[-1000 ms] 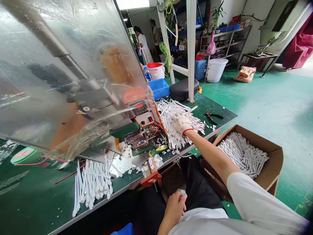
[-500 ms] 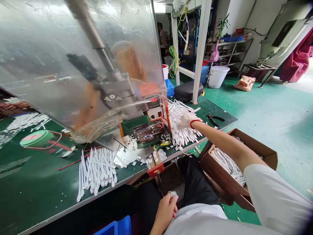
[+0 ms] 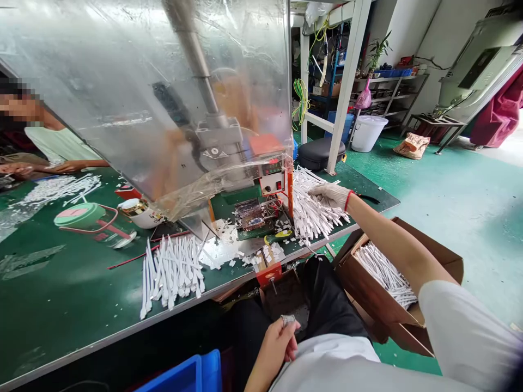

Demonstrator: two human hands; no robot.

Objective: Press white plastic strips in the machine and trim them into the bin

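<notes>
Head camera gave me the person's two hands over a green workbench [image 3: 61,332]. On my feed the right hand [image 3: 329,196], in a white knit glove with a red cuff, lay open, its fingers stretched across a loose heap of thin white plastic strips [image 3: 312,212] on the bench. The bare left hand [image 3: 273,348] was curled closed, pinching a small grey object [image 3: 288,320], too small for me to identify, above the person's lap. A brown cardboard box [image 3: 368,288] of more white strips sat on the floor beneath the right forearm. Across the bench, left of a machine draped in clear plastic sheeting [image 3: 122,109], lay a second bundle of white strips [image 3: 174,269], and a co-worker's forearm [image 3: 69,166] rested beyond it.
</notes>
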